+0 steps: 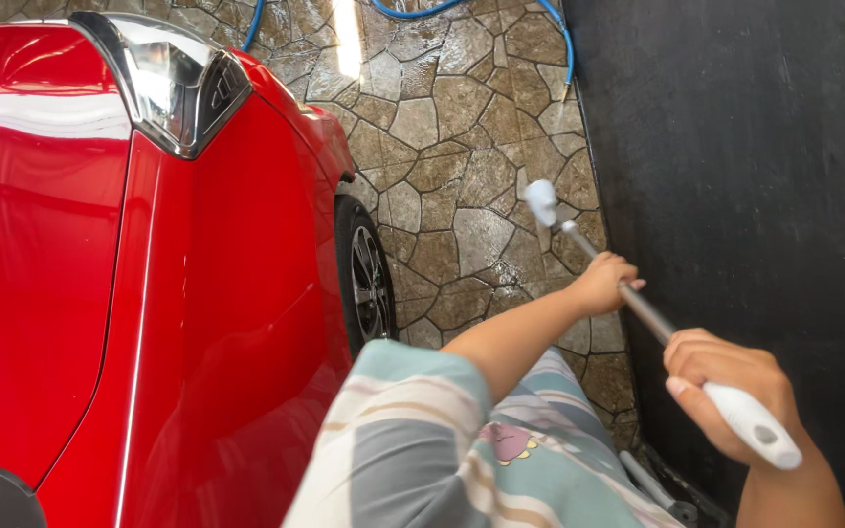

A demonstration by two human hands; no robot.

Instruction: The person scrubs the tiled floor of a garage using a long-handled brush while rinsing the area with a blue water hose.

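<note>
Both hands clamped the spray lance (638, 305), left hand (602, 284) on the metal shaft, right hand (731, 391) on the white handle, nozzle at twelve o'clock; wet paving (462, 147) risked slipping against the red car (149, 293).

No pkgs, labels, signs or screens are shown in the head view.
</note>
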